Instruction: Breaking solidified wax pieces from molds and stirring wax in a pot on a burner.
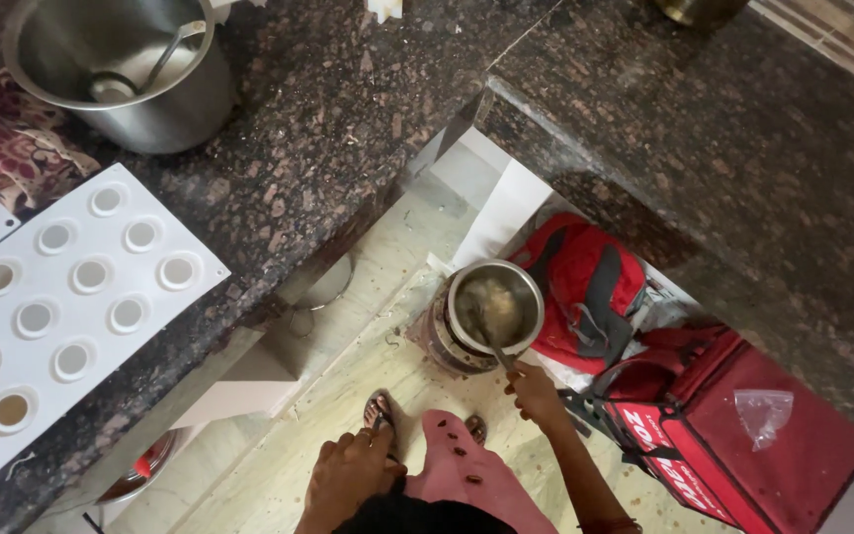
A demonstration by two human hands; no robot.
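Down on the floor, our right hand [536, 393] gripped a spoon [494, 341] inside the steel pot [494, 304]; our left hand [348, 473] rested, apparently loose and holding nothing, on our knee.

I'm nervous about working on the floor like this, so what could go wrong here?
The steel pot sits on a small stand on the floor near the feet, so a nudge might tip it. The right hand stirs with a ladle close to the red bags, which splashes could soil.
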